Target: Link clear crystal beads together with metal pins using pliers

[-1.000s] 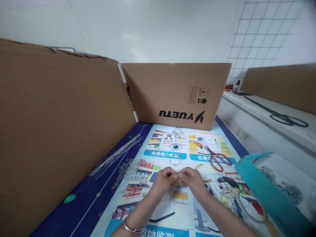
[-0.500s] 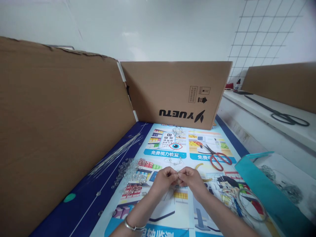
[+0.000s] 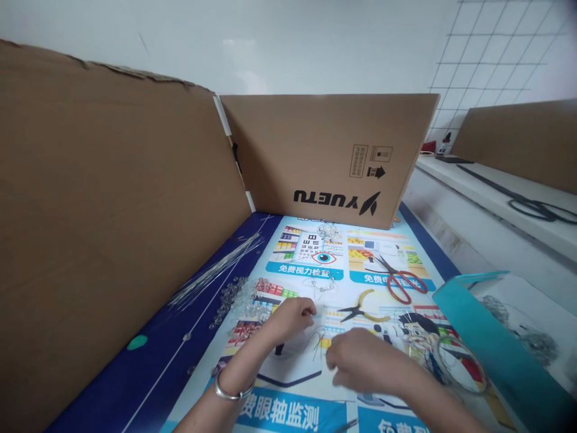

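I count one left hand (image 3: 291,319), one right hand (image 3: 363,361), one pair of pliers (image 3: 356,311). My feed also shows one bracelet (image 3: 229,395), three cardboard panels (image 3: 293,144).

R hand (image 3: 363,361), lower ctr: fingertips hidden, grip unclear. Thin wire (image 3: 319,340) near it too fine to trace. Teal box (image 3: 496,343) cut off, lower R; blk scissors (image 3: 525,198), handles clipped, R edge.

Bare forearms (image 3: 424,388) — a slim, shiny silver bangle (image 3: 222,393) circles the left wrist (image 3: 241,364).
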### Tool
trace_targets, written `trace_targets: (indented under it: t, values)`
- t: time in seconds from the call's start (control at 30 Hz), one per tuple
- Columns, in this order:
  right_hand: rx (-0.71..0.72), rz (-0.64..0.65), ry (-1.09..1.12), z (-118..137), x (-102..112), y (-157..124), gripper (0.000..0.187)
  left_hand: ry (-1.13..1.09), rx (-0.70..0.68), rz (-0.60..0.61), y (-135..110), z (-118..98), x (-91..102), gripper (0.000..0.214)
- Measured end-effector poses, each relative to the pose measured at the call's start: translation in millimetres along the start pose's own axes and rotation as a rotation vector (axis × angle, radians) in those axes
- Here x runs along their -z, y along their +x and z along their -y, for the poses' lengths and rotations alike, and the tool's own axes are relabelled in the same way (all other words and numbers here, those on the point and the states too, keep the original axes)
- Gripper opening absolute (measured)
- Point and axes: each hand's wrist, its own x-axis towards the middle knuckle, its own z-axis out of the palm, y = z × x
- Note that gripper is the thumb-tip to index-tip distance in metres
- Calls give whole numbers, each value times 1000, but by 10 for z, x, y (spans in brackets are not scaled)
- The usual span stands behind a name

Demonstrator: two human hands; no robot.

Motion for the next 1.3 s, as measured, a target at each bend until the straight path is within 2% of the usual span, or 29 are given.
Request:
trace_targets:
  t: [0.07,0.13,0.2,0.3,0.43,0.57,0.63,0.73,0.77,0.87,1.0,1.17,1.3]
  values:
    - [138,121,-198,221,-115,-12,4,92,-18,18,-16,-31,14,21]
    - [202,182,-308,393,-273,9,4,175,-37,36,-33,-74,15,21]
    - [174,83,-359,506,-412,41,6,246,-47,47,-55,-119,10,20]
    - [181,96,-361,598,-513,75,12,338,-43,38,-88,-185,4,15]
    - [83,207,-395,647,-530,95,11,424,-37,-3,-120,-273,24,13]
    - [193,196,-402,583,-519,88,10,456,-46,-44,-135,-342,75,17]
    - [201,161,-411,525,-465,81,11,457,-51,-67,-141,-365,104,19]
    - [139,218,-376,437,-310,71,2,415,-77,-83,-155,-401,145,20]
    - [117,207,-352,406,-254,68,5,388,-98,-74,-163,-415,156,20]
    - [81,154,-251,296,-135,58,10,299,-184,11,-191,-461,174,19]
    - [42,151,-62,142,-114,53,12,278,-238,148,-234,-526,179,18]
    - [25,128,9,-10,-92,46,13,295,-327,321,-311,-592,212,20]
    - [17,128,35,-117,-58,48,11,301,-361,447,-358,-561,190,17]
